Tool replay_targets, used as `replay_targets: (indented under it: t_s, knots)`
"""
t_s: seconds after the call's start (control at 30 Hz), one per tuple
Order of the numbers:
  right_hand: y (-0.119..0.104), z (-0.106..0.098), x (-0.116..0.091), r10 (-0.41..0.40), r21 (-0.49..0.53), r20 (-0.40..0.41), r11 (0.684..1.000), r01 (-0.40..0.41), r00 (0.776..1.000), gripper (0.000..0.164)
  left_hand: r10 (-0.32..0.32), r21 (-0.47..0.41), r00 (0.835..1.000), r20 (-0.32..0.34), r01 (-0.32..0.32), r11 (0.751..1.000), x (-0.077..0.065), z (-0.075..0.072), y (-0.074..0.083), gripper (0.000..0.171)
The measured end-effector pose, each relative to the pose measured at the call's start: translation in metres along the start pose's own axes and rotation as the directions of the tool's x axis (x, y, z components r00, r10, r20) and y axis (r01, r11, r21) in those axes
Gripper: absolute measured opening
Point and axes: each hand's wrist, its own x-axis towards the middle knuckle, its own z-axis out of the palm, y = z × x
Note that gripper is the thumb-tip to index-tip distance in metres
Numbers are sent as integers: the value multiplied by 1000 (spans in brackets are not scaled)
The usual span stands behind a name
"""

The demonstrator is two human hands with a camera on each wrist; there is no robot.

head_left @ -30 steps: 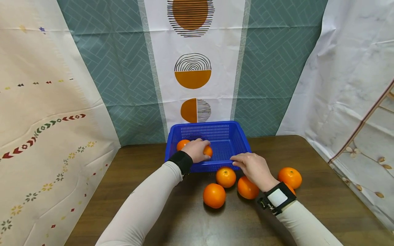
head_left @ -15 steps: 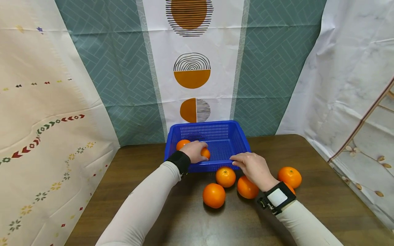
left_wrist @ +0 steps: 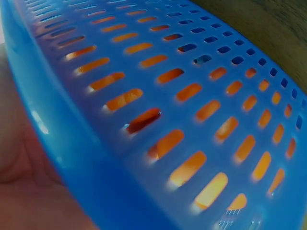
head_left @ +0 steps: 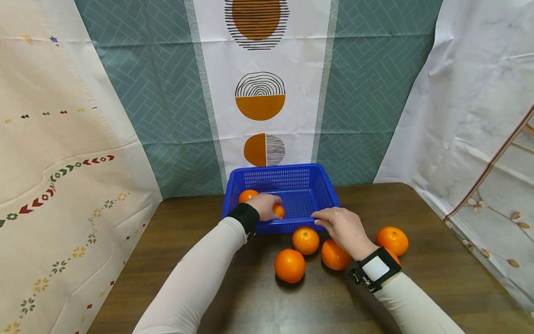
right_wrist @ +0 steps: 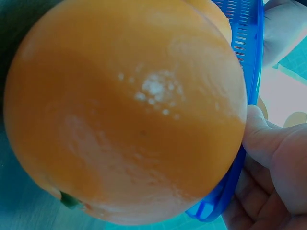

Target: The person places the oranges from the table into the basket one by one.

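Observation:
Reaching over the front rim of a blue slotted plastic basket [head_left: 277,166], my left hand [head_left: 263,207] holds an orange [head_left: 279,211] low inside, fingers curled over it. Another orange [head_left: 247,195] lies in the basket's left part, partly behind that hand. In the left wrist view, orange peel shows through the slots of the basket wall [left_wrist: 120,139], and part of my left hand [left_wrist: 29,191] is at the edge. My right hand [head_left: 343,228] grips the basket's front rim towards the right; its thumb presses the rim in the right wrist view.
Before the basket sit an orange [head_left: 306,240], a nearer one [head_left: 289,266] and one beside my right hand [head_left: 333,255]. Further right is another orange [head_left: 392,240], with one partly hidden by the wrist strap. Fabric hangs behind the wooden table [head_left: 192,218].
My left hand has sunk slightly lower into the basket, and the orange in it has shifted a little left and down. The right hand stays on the rim.

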Motion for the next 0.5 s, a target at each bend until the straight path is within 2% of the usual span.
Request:
replay_targets:
  t_s: [0.27,0.5]
  knots:
    - [1,0,0,-8,-1,0,1000,8,1000,20,-20,-27,999,42,21,999,5,2,-2,52]
    - [1,0,0,6,1,11,1000,-6,1000,20,-49,-63,998,48,52,997,13,8,-7,52]
